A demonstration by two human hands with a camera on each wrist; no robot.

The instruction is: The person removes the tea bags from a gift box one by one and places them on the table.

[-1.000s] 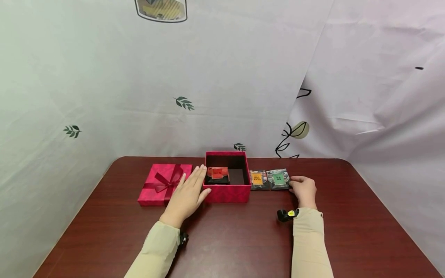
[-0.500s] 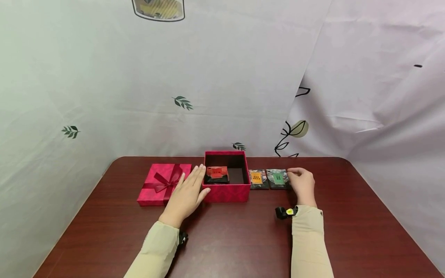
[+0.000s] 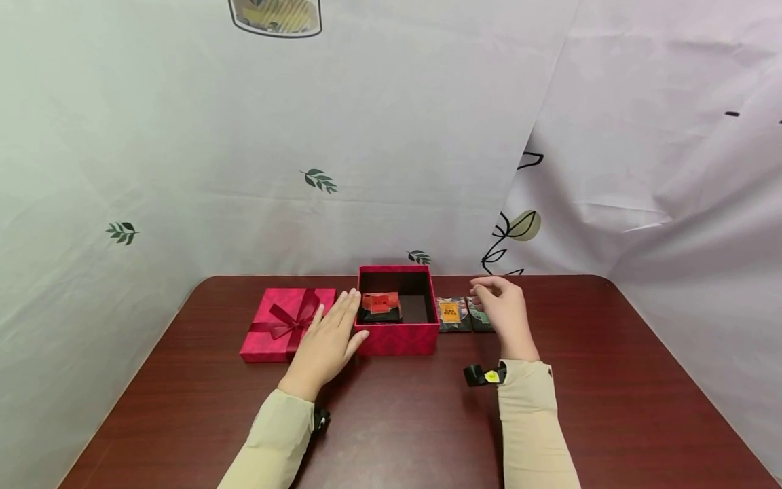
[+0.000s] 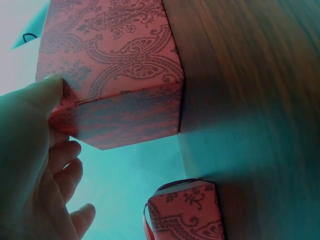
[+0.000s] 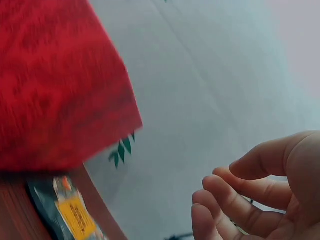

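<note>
Near the tabletop's [image 3: 415,421] back edge, the left hand [image 3: 326,346] lays straight, released fingers against the open red box's [image 3: 397,339] left side. A red packet [image 3: 380,308] fills the box's left half, leaving floor to its right. The right hand [image 3: 507,312] hovers over the green-labelled packet [image 3: 479,312], fingers loosely bent, gripping nothing, beside the yellow-labelled packet [image 3: 452,314]. Open wood stretches to the right edge.
</note>
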